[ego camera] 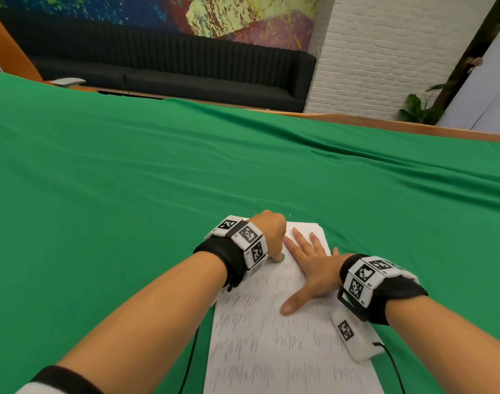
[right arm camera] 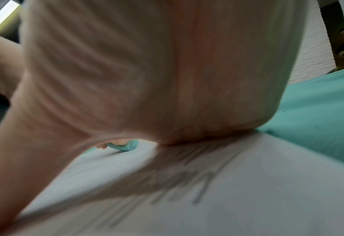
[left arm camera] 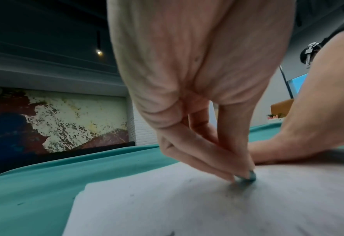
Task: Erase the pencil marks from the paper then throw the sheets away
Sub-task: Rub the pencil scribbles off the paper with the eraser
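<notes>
Left hand pinched on green eraser, seen clearly from left wrist; right hand pressed flat on scribbled paper, seen from head.

Wrist band markers' tiny labels seem illegible.

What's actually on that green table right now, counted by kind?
Hands: 2, the left hand and the right hand
Eraser: 1
Paper: 1 stack, sheet count unclear
Green cloth: 1
Total: 5
</notes>
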